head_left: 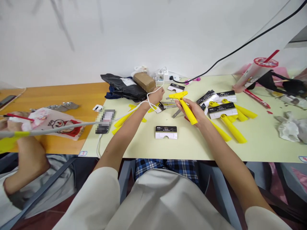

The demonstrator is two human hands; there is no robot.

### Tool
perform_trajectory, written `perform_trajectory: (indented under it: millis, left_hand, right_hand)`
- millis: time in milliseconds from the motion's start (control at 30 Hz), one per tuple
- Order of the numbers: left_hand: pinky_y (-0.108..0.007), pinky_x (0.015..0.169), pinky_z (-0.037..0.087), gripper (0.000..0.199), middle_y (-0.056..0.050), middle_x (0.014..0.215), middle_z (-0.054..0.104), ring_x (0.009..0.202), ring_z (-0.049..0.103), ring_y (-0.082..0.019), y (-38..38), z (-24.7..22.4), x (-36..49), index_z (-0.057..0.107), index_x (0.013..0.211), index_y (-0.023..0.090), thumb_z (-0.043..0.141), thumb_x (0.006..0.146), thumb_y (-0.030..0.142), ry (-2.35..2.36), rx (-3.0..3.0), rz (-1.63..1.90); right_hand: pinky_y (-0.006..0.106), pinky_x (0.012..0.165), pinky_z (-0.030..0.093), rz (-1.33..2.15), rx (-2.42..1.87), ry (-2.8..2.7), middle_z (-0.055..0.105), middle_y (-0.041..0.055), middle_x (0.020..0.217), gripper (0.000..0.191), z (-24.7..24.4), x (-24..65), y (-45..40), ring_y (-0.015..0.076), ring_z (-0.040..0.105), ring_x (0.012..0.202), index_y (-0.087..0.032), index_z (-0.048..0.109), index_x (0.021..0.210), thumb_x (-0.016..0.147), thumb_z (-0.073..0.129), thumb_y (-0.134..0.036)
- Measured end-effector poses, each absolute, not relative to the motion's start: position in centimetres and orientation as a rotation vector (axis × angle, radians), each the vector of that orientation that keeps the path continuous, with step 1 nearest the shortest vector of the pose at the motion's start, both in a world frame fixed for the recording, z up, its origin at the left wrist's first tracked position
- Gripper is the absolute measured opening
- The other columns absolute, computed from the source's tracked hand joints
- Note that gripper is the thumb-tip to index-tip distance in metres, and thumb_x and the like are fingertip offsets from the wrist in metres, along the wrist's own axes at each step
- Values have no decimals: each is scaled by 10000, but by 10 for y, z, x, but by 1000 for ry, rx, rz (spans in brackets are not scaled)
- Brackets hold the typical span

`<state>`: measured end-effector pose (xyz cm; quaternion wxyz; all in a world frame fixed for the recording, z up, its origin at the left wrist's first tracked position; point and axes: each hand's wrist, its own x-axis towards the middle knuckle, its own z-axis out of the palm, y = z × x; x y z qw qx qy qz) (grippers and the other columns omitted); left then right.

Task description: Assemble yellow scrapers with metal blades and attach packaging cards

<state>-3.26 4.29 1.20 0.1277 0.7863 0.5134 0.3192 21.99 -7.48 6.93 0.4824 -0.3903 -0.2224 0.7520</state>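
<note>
pale green tabletop (187, 143) runs beneath both forearms. nearest lies a black-and-white card (166, 132), flat and alone. beyond it, right of centre, the right hand (194, 110) is closed round a yellow scraper (188, 110), its head pointing away. farther off, the left hand (156, 95) reaches near the brown box (144, 81); its grip i cannot tell. behind stands a white wall (144, 38).

The black-and-white card (166, 134) and the corner label (83, 153) carry print too small to read surely.
</note>
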Motion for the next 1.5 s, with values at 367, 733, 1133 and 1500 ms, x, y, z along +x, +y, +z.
perform_trajectory:
  millis: [367, 733, 1133, 1500]
  left_hand:
    - [-312, 845, 620, 509, -111, 1105, 843, 1012, 771, -218, -48, 48, -25, 773, 989, 167, 867, 878, 655, 1097, 1444, 1250]
    - [-307, 663, 621, 455, -48, 790, 778, 732, 790, -190, -90, 41, -27, 732, 924, 177, 900, 886, 597, 1043, 1331, 1229]
    - [-305, 671, 608, 447, -21, 768, 753, 674, 738, -154, -99, 26, -12, 710, 963, 195, 855, 926, 617, 1023, 1282, 1265]
    - [-308, 645, 601, 399, -5, 730, 736, 610, 695, -143, -100, 21, -8, 709, 955, 215, 914, 878, 548, 1053, 1243, 1306]
  right_hand:
    - [263, 992, 705, 1887, -868, -685, 867, 120, 1075, 88, 62, 205, -90, 212, 866, 1002, -165, 772, 1093, 1075, 686, -152]
    - [308, 893, 743, 1882, -1034, -724, 877, 127, 1011, 49, 56, 190, -104, 232, 878, 888, -173, 790, 1059, 1026, 824, -181]
    - [310, 695, 745, 1758, -1075, -957, 825, 58, 783, 370, 42, 191, -103, 210, 815, 656, -196, 783, 866, 860, 995, -498]
    - [335, 698, 751, 1772, -1096, -928, 805, 46, 758, 425, 49, 187, -107, 242, 845, 759, -230, 658, 769, 851, 997, -472]
